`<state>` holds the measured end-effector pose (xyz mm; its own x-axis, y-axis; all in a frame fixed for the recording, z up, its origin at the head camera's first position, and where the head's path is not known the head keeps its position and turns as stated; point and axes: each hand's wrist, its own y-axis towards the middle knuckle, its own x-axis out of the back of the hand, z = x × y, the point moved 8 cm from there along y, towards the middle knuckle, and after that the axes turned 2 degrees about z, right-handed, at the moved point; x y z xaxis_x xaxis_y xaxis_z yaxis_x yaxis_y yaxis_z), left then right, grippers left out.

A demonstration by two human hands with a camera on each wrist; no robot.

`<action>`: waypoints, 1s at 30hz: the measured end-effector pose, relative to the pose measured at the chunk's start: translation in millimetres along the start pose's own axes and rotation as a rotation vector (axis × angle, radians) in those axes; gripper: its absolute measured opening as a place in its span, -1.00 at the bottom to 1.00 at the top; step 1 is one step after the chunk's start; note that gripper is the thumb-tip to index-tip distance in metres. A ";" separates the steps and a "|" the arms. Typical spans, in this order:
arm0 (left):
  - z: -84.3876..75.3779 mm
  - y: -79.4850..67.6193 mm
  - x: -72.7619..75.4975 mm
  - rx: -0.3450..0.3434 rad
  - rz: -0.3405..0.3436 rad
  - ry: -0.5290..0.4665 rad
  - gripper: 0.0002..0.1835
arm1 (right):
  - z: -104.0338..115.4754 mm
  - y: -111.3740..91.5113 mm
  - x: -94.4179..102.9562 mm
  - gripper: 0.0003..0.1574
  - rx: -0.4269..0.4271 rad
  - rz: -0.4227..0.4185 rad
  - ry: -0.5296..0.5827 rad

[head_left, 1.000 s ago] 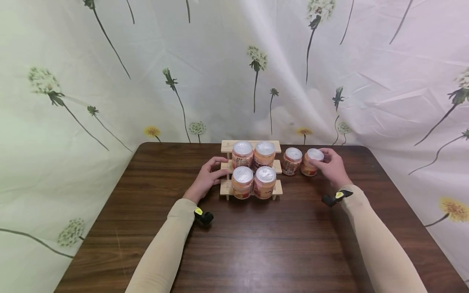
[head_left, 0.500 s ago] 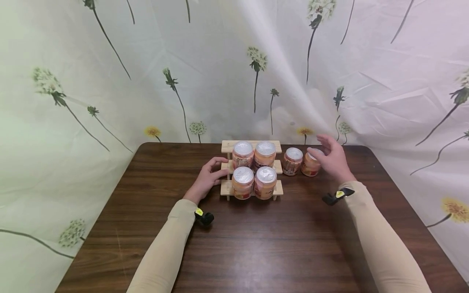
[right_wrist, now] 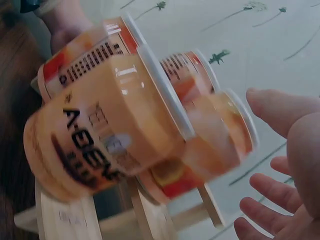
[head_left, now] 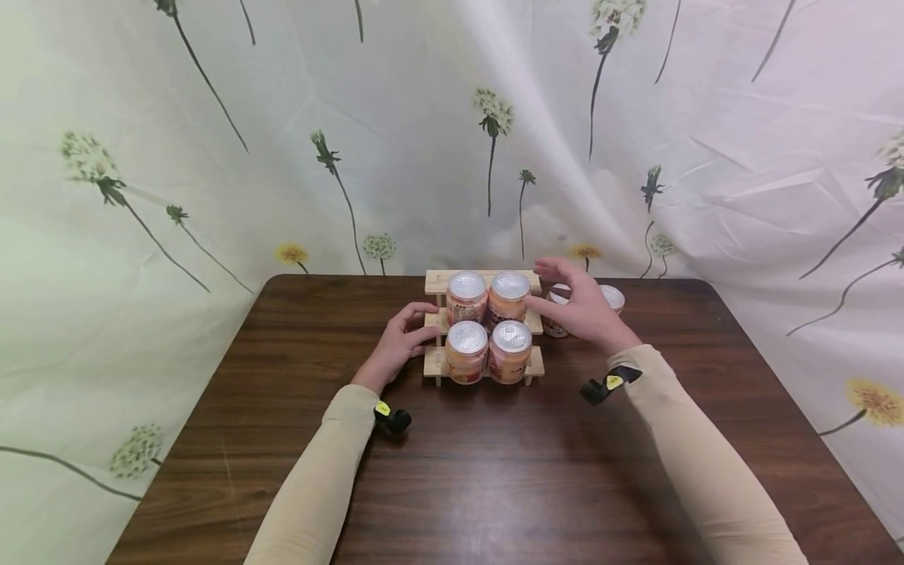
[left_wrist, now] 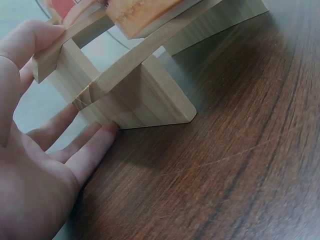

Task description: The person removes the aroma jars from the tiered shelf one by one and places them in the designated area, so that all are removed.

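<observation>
A small tiered wooden rack [head_left: 434, 362] carries two jars in front and two behind, all with orange labels and clear lids. My left hand [head_left: 397, 345] holds the rack's left side, its fingers and thumb around a slat end [left_wrist: 47, 65] in the left wrist view. My right hand [head_left: 585, 310], fingers spread, is beside the rear right jar [head_left: 508, 304], and nothing is in its grasp. The right wrist view has the front right jar [right_wrist: 85, 135] large, with the right thumb and fingers apart from it. Two more jars stand right of the rack; my right hand partly hides both.
The loose jars, a nearer one [head_left: 556, 327] and a farther one [head_left: 613, 298], stand on the dark wooden table [head_left: 466, 471] near its back edge. Behind hangs a pale curtain [head_left: 424, 157] with a dandelion print.
My right hand has let go of the far right loose jar and moved left, over the loose jars toward the rack. My left hand and the rack stay put.
</observation>
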<state>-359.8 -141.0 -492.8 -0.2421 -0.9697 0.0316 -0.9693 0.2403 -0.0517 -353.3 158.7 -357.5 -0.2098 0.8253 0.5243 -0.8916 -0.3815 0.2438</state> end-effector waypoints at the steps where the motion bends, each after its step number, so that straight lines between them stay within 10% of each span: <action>1: 0.1 0.0 0.1 0.000 0.000 -0.001 -0.54 | 1.0 1.8 -4.4 -0.15 -0.003 0.013 0.000; 8: -0.5 -1.6 0.1 0.010 -0.002 0.003 -0.55 | 2.8 10.5 -32.0 -0.11 -0.049 0.093 0.070; 30: -1.2 -0.9 -0.1 -0.001 -0.008 0.005 -0.59 | -3.3 12.5 -36.5 -0.24 -0.127 -0.043 0.227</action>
<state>-358.9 -141.0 -491.5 -0.2345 -0.9714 0.0367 -0.9713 0.2326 -0.0507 -358.2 125.2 -376.2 -0.2424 0.9175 0.3154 -0.9419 -0.3005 0.1503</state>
